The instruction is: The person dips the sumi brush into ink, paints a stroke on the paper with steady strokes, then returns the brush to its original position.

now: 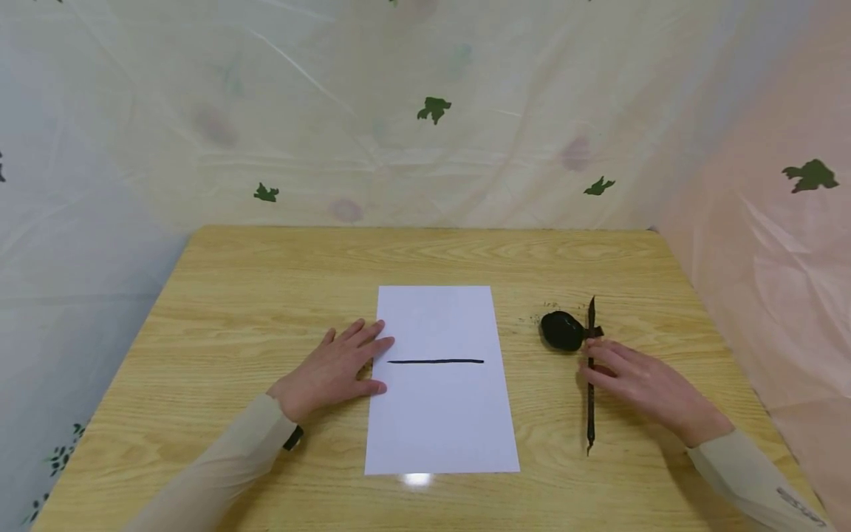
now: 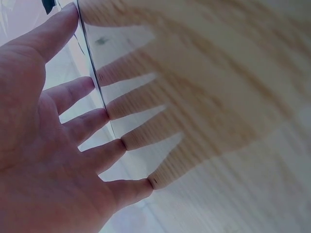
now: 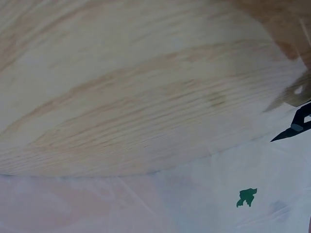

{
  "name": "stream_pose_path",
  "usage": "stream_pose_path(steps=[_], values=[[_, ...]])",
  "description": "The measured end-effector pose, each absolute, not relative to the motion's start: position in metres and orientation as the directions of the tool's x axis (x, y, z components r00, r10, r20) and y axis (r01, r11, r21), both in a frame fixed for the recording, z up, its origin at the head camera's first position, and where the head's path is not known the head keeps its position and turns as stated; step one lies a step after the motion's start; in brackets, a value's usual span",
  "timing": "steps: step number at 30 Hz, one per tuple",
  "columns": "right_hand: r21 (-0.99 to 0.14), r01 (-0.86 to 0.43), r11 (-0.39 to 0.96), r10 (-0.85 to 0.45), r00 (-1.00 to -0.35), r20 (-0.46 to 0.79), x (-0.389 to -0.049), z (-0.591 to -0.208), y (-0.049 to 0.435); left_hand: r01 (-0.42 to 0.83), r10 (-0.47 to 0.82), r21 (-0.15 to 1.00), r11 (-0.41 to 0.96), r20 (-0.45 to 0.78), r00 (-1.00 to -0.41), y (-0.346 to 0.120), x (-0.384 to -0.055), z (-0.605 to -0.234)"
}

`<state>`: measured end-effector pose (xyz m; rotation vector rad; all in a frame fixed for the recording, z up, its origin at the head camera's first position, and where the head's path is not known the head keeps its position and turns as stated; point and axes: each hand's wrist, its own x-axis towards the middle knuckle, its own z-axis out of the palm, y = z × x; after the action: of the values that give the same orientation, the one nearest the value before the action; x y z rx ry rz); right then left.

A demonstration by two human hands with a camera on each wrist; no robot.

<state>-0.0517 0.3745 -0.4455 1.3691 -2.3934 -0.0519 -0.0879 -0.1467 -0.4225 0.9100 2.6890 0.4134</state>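
A white sheet of paper (image 1: 432, 428) lies on the wooden table, with one black horizontal stroke (image 1: 435, 361) across its middle. My left hand (image 1: 335, 369) rests with spread fingers at the sheet's left edge; the left wrist view shows the same hand (image 2: 73, 126), its fingertips on the tabletop. To the right of the sheet, my right hand (image 1: 641, 380) pinches a dark writing brush (image 1: 590, 414) around its middle. The brush's pointed tip (image 3: 287, 132) faces away from me. Beside it sits a small black ink dish (image 1: 562, 331), and the brush crosses over the dish's short handle (image 1: 598, 332).
Dark specks (image 1: 548, 305) dot the table (image 1: 266, 266) behind the ink dish. Pale sheeting (image 1: 372, 148) with green leaf-like shapes hangs behind the table and at both sides. A light reflection shows at the sheet's near edge.
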Motion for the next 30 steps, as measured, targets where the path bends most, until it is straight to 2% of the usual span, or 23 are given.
stream_pose_path(steps=[10,19,30], values=[[0.2,-0.829,0.523,-0.837,-0.453,0.308,-0.0514,-0.4498,0.3767,0.533,0.615,0.357,0.767,-0.176,-0.768,-0.1468,-0.0872,-0.42],[0.235,-0.82,0.522,-0.843,-0.453,0.292,-0.0506,-0.452,0.38,0.514,0.599,0.349,0.784,-0.203,-0.775,-0.1443,-0.0876,-0.4179],[0.207,-0.813,0.545,-0.828,-0.482,0.288,-0.0472,-0.4514,0.3801,0.518,0.591,0.319,0.794,-0.202,-0.781,-0.1402,-0.0897,-0.414]])
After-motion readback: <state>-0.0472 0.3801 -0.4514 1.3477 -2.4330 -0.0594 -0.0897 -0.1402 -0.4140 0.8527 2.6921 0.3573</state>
